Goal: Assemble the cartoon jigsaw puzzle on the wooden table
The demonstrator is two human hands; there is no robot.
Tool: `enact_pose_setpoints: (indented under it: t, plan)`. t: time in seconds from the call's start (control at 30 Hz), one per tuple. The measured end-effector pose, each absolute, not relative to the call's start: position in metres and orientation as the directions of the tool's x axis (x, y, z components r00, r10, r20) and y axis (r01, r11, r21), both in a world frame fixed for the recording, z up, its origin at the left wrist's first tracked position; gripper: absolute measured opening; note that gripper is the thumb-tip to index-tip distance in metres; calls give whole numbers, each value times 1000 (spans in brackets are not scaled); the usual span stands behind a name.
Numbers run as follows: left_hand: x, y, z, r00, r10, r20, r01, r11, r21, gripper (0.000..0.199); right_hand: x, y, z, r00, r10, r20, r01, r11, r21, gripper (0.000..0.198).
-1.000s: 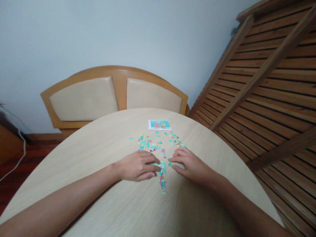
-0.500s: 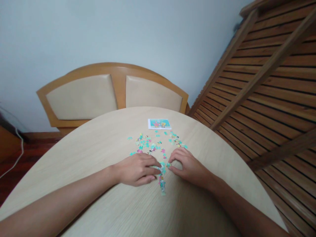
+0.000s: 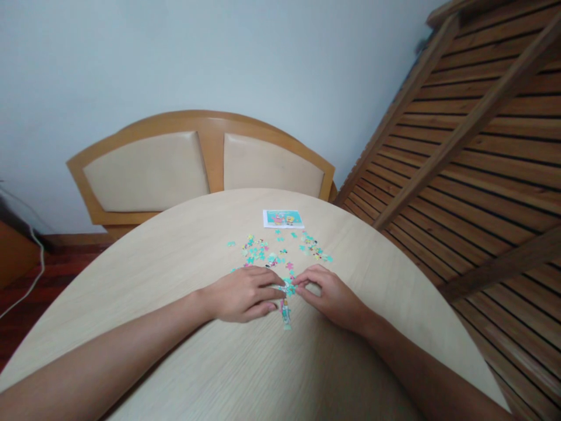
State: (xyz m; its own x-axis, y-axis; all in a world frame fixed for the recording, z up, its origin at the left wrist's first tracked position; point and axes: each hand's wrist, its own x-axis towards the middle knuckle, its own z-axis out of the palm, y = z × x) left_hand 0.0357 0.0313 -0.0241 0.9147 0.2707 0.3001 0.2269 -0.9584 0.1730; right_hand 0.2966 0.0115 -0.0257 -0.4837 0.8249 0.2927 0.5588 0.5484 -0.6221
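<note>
A narrow strip of joined jigsaw puzzle pieces (image 3: pixel 286 316) lies on the table, running towards me between my hands. My left hand (image 3: pixel 248 294) rests beside it, fingers stretched out, with the fingertips on the strip's upper part. From the other side, my right hand (image 3: pixel 331 295) pinches a small jigsaw piece between thumb and forefinger, at the strip's right edge. The fingertips mostly cover that piece. Just beyond the hands are scattered loose jigsaw pieces (image 3: pixel 255 251), turquoise, pink and yellow.
A picture card (image 3: pixel 284 219) with two cartoon figures lies past the loose pieces on the round wooden table (image 3: pixel 197 362). Behind the table stands a padded wooden headboard (image 3: pixel 214 152) against the wall. A slatted wooden frame (image 3: pixel 460 146) leans at the right.
My right hand has moved left with its piece, up against the strip. The strip and my left hand have shifted slightly away from me.
</note>
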Motion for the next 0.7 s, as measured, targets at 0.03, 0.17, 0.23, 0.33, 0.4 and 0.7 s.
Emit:
enact_pose_setpoints:
  t: [0.03,0.17,0.23,0.33,0.4,0.7]
  plan:
    - [35,31,-24,913,272,303,228,-958,173,32,297,12,-26,-489,821,296,558,555,-617,10]
    - [35,31,-24,908,268,324,219,-959,180,31,297,12,-26,-486,821,301,556,556,-618,11]
    - [35,31,-24,907,268,325,218,-959,182,31,297,11,-26,-486,820,302,551,555,-623,11]
    - [35,31,-24,906,262,332,213,-961,177,32,297,11,-28,-479,819,315,557,561,-612,11]
    - [35,31,-24,905,248,346,201,-965,166,32,297,12,-28,-467,821,329,575,564,-593,11]
    - [36,30,-21,914,213,344,169,-974,153,30,300,16,-29,-470,818,331,615,573,-542,14]
